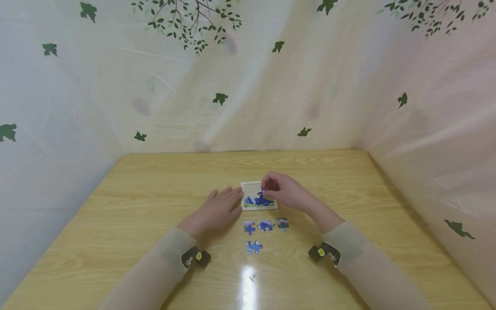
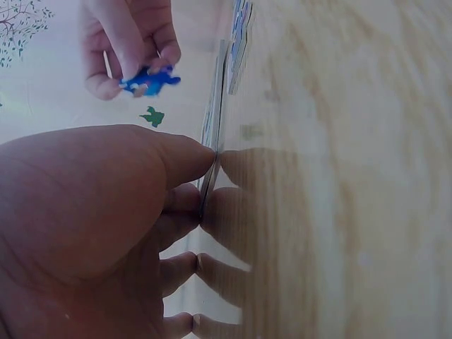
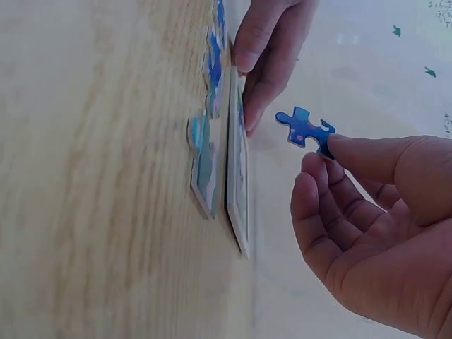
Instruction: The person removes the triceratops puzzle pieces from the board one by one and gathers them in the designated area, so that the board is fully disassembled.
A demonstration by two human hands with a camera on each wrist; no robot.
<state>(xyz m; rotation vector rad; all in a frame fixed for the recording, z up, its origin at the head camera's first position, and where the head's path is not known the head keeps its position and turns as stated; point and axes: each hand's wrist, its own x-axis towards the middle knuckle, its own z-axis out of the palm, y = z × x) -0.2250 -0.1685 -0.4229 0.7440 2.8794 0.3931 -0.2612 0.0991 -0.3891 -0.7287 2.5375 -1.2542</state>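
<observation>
My right hand (image 1: 286,189) pinches a blue jigsaw puzzle piece (image 3: 305,131) between thumb and fingertips, raised above the puzzle frame (image 1: 259,209). That white-edged frame lies flat on the table, with fitted blue and green pieces along its lower part and a bare upper part. My left hand (image 1: 221,208) rests with extended fingers at the frame's left edge. In the left wrist view, its fingertips touch the frame and table. Below the frame lie loose pieces: a blue and pink one (image 1: 249,227), a blue one (image 1: 265,225), a dark green one (image 1: 283,223) and a light blue one (image 1: 254,246).
The wooden table (image 1: 162,181) runs back to a pale curtain (image 1: 248,120) printed with leaves, which also hangs at both sides. A wrist camera (image 1: 196,256) sits on the left sleeve and another camera (image 1: 324,253) on the right.
</observation>
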